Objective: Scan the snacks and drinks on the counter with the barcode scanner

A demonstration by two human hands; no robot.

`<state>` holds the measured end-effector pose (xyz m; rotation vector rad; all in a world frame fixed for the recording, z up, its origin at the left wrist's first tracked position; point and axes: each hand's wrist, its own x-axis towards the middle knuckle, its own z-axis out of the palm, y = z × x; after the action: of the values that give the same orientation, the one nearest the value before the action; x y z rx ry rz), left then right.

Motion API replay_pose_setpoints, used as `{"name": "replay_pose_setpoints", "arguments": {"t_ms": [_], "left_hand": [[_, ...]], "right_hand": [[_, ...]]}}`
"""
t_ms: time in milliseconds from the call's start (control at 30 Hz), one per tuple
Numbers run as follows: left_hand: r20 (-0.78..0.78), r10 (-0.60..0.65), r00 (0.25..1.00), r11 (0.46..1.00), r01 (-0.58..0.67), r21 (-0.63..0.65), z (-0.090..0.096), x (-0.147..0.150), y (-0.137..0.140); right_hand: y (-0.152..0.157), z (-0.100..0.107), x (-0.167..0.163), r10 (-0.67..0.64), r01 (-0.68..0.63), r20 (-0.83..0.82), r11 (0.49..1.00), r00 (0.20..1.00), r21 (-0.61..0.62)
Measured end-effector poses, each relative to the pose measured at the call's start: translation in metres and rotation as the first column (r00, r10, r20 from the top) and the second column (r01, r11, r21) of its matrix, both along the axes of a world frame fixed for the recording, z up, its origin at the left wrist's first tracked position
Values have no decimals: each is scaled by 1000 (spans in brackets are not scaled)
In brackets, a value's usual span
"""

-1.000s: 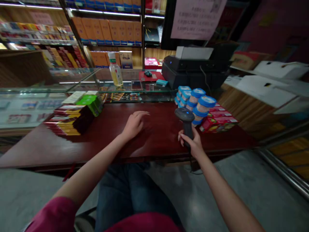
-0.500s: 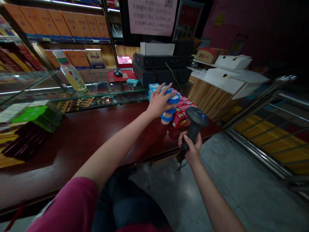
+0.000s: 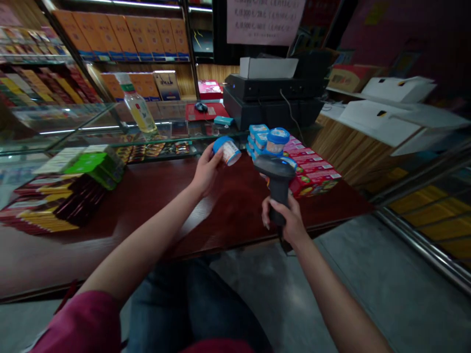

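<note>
My left hand point(image 3: 206, 171) grips a small tub with a blue lid point(image 3: 227, 150), tilted on its side above the counter. A black handheld barcode scanner point(image 3: 278, 189) is wrapped in the fingers of my right hand point(image 3: 288, 215), its head up and angled toward the left. Behind the scanner stand more blue-lidded tubs point(image 3: 277, 139), stacked and partly hidden by it. Small blue-and-white packs point(image 3: 258, 135) sit at their left. Red-and-pink boxes point(image 3: 316, 169) lie in a row to their right.
On the left of the dark red counter point(image 3: 147, 215) lie stacked chocolate-coloured packs point(image 3: 55, 201) and green boxes point(image 3: 97, 166). A bottle point(image 3: 140, 113) stands on the glass case. Behind the tubs is a black cash drawer unit point(image 3: 270, 110). A metal railing point(image 3: 423, 240) runs at right.
My left hand has lifted a tub off the stack and brought it left. The scanner has swung left toward it, and the head view has shifted a little left.
</note>
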<state>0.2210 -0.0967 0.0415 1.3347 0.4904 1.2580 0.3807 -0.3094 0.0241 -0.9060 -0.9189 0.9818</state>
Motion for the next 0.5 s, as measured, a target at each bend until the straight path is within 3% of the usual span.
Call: {"name": "replay_pose_setpoints", "arguments": {"t_ms": [100, 167, 333, 500], "left_hand": [[-46, 71, 996, 986, -77, -145, -19, -58, 18], [-80, 174, 981, 967, -186, -175, -30, -96, 31], [-103, 318, 942, 922, -333, -199, -50, -174, 55], [-48, 310, 949, 917, -312, -246, -60, -210, 64]], "right_hand": [[37, 8, -29, 267, -272, -81, 960, 960, -61], [65, 10, -51, 356, -366, -117, 927, 927, -82], [129, 6, -99, 472, -493, -182, 865, 863, -95], [155, -15, -125, 522, -551, -195, 822, 830, -143]]}}
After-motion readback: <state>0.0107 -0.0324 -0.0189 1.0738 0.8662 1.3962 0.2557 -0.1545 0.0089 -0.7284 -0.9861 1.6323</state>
